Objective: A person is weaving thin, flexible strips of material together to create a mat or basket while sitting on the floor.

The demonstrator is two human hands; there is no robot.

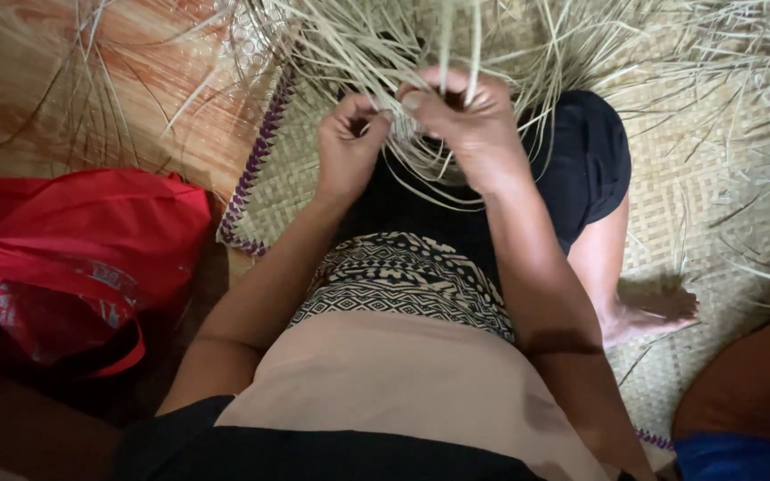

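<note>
Straw strands (421, 53) | pinched in both hands: left hand (349, 147), right hand (461, 120) | above woven mat (715, 178)

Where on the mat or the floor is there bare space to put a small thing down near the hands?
Bare woven mat lies right of the knee, above the foot. Bare wooden floor lies above the red bag. It is crowded around the left hand and right hand, where loose straw strips spread.

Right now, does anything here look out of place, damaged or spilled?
Nothing stands out. Both hands, left hand and right hand, pinch pale straw strips over a woven mat; a red bag lies beside it.
</note>
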